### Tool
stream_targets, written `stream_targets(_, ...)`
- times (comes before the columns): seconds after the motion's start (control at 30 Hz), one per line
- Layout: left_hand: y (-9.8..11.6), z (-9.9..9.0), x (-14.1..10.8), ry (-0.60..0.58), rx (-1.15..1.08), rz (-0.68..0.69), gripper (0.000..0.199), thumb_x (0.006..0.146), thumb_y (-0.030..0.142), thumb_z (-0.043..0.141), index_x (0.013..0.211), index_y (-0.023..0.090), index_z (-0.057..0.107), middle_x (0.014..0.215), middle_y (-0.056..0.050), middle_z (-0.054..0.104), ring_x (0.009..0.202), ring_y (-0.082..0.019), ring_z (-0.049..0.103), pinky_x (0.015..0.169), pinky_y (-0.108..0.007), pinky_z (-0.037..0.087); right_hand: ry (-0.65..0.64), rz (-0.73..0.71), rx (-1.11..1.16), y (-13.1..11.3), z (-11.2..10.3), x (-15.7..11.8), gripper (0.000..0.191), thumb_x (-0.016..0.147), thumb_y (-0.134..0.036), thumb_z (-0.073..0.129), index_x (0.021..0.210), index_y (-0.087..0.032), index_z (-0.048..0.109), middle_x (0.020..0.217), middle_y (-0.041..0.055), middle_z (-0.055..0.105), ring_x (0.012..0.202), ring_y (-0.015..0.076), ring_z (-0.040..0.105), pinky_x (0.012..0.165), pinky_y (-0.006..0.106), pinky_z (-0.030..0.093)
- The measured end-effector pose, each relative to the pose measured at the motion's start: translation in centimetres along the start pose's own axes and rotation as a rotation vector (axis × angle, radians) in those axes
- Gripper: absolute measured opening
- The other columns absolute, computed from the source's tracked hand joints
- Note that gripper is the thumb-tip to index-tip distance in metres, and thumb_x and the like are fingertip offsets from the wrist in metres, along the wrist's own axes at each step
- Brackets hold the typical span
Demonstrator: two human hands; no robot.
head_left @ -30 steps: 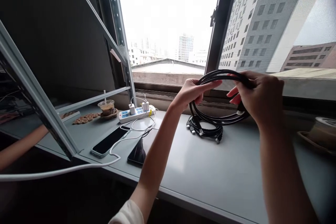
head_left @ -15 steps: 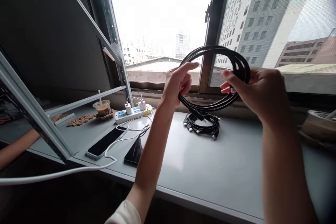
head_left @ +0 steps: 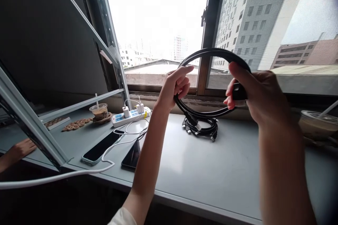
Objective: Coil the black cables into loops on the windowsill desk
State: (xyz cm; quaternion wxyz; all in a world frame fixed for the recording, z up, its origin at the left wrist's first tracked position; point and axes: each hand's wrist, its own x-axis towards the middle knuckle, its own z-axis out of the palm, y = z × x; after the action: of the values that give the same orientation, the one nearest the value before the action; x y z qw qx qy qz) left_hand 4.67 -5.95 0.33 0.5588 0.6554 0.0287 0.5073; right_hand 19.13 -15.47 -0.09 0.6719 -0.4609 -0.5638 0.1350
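A large black cable coil [head_left: 211, 52] is held up in front of the window. My left hand [head_left: 176, 86] is closed round its left side, the thumb pointing right. On the right side my right hand [head_left: 249, 86] grips the coil, thumb on top, with a black connector between the fingers and palm. Another connector [head_left: 192, 121] hangs at the coil's lower left. Behind and below it, a smaller bundle of black cables [head_left: 204, 128] with several plugs lies on the grey table [head_left: 211, 168].
To the left are a power strip [head_left: 132, 115] with white chargers, two phones [head_left: 101, 147], white cords, a drink cup [head_left: 99, 111] and a metal frame [head_left: 29, 119]. Another person's hand [head_left: 22, 148] rests at the far left. A second cup [head_left: 318, 123] stands right.
My right thumb has moved up onto the coil's top, and the connector in that hand shows more. The other person's hand has come into view on the table.
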Motion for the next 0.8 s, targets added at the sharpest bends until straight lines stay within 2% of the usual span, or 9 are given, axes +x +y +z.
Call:
stream_targets(0.13, -1.3, -0.4, 0.6, -0.033, 0.035, -0.035, 0.043, 0.079, 0.025, 0.052, 0.047, 0.020, 0.023, 0.034, 0.010, 0.017, 0.026, -0.003, 0.027, 0.031, -0.022, 0.013, -0.187, 0.022, 0.077, 0.0, -0.1, -0.1, 0.048, 0.075, -0.049, 0.058, 0.040, -0.018, 0.050, 0.033, -0.0028, 0.043, 0.028, 0.0080, 0.044, 0.042, 0.025, 0.044)
stream_targets(0.2, -1.9, -0.6, 0.9, 0.018, 0.087, -0.026, 0.043, 0.078, 0.024, 0.055, 0.047, 0.021, 0.024, 0.034, 0.011, 0.018, 0.026, -0.002, 0.026, 0.032, -0.022, 0.012, -0.252, 0.003, 0.035, 0.3, -0.1, 0.0, 0.045, 0.075, -0.048, 0.058, 0.042, -0.018, 0.050, 0.037, -0.0024, 0.046, 0.032, 0.0086, 0.047, 0.044, 0.026, 0.045)
stream_targets(0.27, -2.3, -0.8, 1.2, 0.104, 0.131, -0.053, 0.043, 0.076, 0.021, 0.056, 0.048, 0.021, 0.024, 0.035, 0.011, 0.019, 0.027, -0.001, 0.022, 0.032, -0.023, 0.010, -0.216, -0.052, -0.126, 0.8, 0.0, 0.2, 0.034, 0.071, -0.045, 0.063, 0.053, -0.017, 0.057, 0.047, 0.0002, 0.055, 0.042, 0.0115, 0.055, 0.046, 0.026, 0.046)
stream_targets(0.33, -2.4, -1.0, 1.4, 0.178, 0.151, -0.127, 0.042, 0.075, 0.019, 0.056, 0.048, 0.021, 0.024, 0.035, 0.011, 0.019, 0.028, -0.001, 0.017, 0.033, -0.023, 0.007, -0.062, -0.145, -0.340, 1.5, 0.1, 0.4, 0.026, 0.064, -0.039, 0.069, 0.077, -0.017, 0.065, 0.069, 0.0038, 0.065, 0.055, 0.0150, 0.060, 0.051, 0.028, 0.049)
stream_targets(0.4, -2.5, -1.2, 1.6, 0.212, 0.155, -0.185, 0.042, 0.075, 0.019, 0.055, 0.047, 0.021, 0.024, 0.034, 0.011, 0.020, 0.029, 0.000, 0.016, 0.032, -0.022, 0.007, 0.110, -0.246, -0.530, 2.0, 0.4, 0.7, 0.045, 0.062, -0.032, 0.071, 0.105, -0.021, 0.061, 0.092, 0.0054, 0.066, 0.067, 0.0179, 0.062, 0.059, 0.033, 0.052)
stream_targets(0.47, -2.7, -1.3, 1.7, 0.232, 0.153, -0.199, 0.042, 0.075, 0.020, 0.054, 0.046, 0.021, 0.024, 0.033, 0.010, 0.021, 0.029, -0.001, 0.016, 0.032, -0.021, 0.008, 0.189, -0.325, -0.692, 2.3, 0.8, 0.7, 0.055, 0.065, -0.026, 0.068, 0.119, -0.025, 0.054, 0.107, 0.0056, 0.063, 0.075, 0.0215, 0.062, 0.067, 0.039, 0.052)
stream_targets(0.57, -3.0, -1.4, 1.9, 0.240, 0.141, -0.198, 0.043, 0.074, 0.021, 0.054, 0.044, 0.020, 0.023, 0.031, 0.010, 0.021, 0.029, -0.001, 0.017, 0.032, -0.020, 0.011, 0.177, -0.368, -0.874, 2.5, 1.6, 0.6, 0.053, 0.071, -0.016, 0.057, 0.124, -0.025, 0.052, 0.115, 0.0069, 0.060, 0.088, 0.0287, 0.061, 0.076, 0.047, 0.050)
stream_targets(0.63, -3.0, -1.5, 1.9, 0.216, 0.125, -0.211, 0.044, 0.072, 0.020, 0.056, 0.043, 0.020, 0.023, 0.031, 0.010, 0.021, 0.028, -0.001, 0.018, 0.032, -0.020, 0.013, 0.158, -0.371, -0.915, 2.6, 1.8, 0.5, 0.053, 0.074, -0.012, 0.051, 0.125, -0.024, 0.052, 0.119, 0.0081, 0.058, 0.094, 0.0319, 0.060, 0.079, 0.050, 0.049)
stream_targets(0.8, -2.5, -1.8, 1.7, 0.138, 0.145, -0.252, 0.046, 0.071, 0.019, 0.056, 0.040, 0.019, 0.022, 0.029, 0.009, 0.020, 0.027, 0.000, 0.017, 0.032, -0.020, 0.014, 0.069, -0.347, -0.853, 3.6, 1.1, 1.0, 0.053, 0.074, -0.011, 0.050, 0.127, -0.019, 0.052, 0.112, 0.0094, 0.063, 0.088, 0.0290, 0.063, 0.082, 0.046, 0.050)
